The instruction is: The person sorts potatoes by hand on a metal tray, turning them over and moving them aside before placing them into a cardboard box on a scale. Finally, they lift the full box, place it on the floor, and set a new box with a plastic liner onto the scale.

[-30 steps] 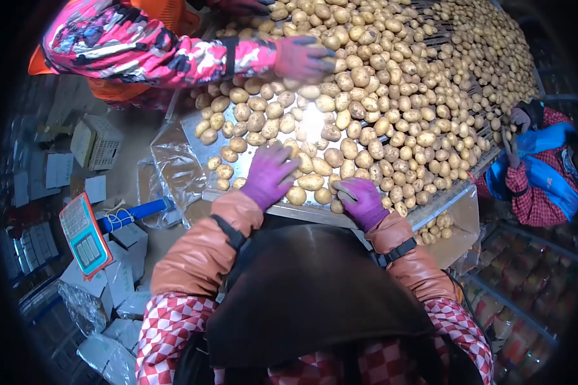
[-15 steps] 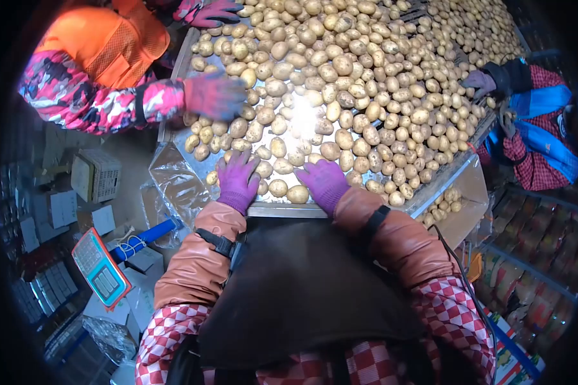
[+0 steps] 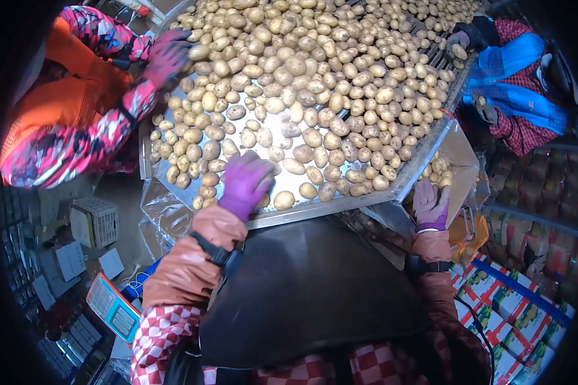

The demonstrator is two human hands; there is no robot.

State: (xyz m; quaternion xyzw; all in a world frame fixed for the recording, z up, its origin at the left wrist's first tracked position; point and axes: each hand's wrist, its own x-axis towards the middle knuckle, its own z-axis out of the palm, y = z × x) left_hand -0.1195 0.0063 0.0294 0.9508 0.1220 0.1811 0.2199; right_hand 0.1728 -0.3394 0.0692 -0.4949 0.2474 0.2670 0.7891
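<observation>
While the rim (image 3: 302,214) likely pens potatoes (image 3: 336,101) at our twelve o'clock, our left hand (image 3: 247,185) curls over some at eleven, hold unclear, our right hand (image 3: 431,204) splayed by the box (image 3: 462,163) at two.

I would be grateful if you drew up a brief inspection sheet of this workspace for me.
Surface: metal table, bare patches showing near the front.
Job's things: potatoes, dense at the far side, sparser near the front; more in a box at front right.
Clutter: scale and crate, lower left.
Hands: gloved left hand at the potatoes, grip unclear; gloved right hand, fingers spread, beside the box.
Cables: black cable near the right sleeve.
Surroundings: co-workers at left and right; printed cartons, lower right.
</observation>
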